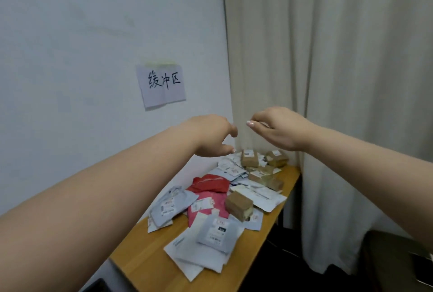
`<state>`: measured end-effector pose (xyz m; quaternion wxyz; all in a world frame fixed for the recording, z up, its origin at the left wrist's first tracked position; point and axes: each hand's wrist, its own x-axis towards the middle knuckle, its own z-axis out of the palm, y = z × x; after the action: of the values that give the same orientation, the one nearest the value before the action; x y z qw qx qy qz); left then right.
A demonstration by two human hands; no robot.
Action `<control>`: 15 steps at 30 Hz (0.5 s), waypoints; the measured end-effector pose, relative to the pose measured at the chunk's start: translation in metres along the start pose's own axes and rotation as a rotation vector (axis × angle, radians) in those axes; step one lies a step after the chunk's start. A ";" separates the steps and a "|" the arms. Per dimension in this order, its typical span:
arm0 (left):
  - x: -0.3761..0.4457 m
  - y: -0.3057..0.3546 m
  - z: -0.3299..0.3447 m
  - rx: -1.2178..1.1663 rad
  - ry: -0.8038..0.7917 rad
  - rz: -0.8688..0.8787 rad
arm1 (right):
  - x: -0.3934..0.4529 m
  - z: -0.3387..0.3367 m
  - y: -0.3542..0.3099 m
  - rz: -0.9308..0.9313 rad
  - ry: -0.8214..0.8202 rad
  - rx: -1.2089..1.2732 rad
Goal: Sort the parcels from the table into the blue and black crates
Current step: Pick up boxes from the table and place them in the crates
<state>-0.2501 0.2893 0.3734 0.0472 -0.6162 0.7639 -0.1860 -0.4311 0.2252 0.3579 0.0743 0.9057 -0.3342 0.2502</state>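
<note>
Your left hand [210, 137] and right hand [276, 127] are both up in the air with loose, curled fingers, holding nothing. The parcels [218, 202] lie below your hands on the table [145, 261], in a long pile running away from you toward the corner. Your left hand hangs lower, nearer the far brown boxes [250, 158], so I think it gets there first.

Below the two raised hands, the table [150, 266] looks like smooth, light wood with a matt finish. The flat mailers [212, 242] heaped on it seem to be thin plastic film, grey and white, slightly sheeny and creased, with paper labels. A red bag [209, 182] looks glossier. The small boxes [239, 205] are matt brown cardboard. Behind the right hand hangs pale, soft cloth curtain [328, 57]; left, a paper note [161, 85] sits on matt painted wall [70, 34].
</note>
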 end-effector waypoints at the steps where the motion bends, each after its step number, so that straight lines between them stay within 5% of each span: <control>1: 0.012 0.007 0.005 0.001 0.008 0.012 | -0.002 0.002 0.013 0.006 0.003 0.012; 15: 0.165 0.019 0.103 -0.043 -0.118 0.006 | 0.024 0.093 0.178 0.227 -0.092 0.159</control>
<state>-0.2753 0.1114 0.2969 0.0795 -0.6246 0.7654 -0.1329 -0.4924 0.0474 0.2832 -0.0418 0.8755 -0.4169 0.2408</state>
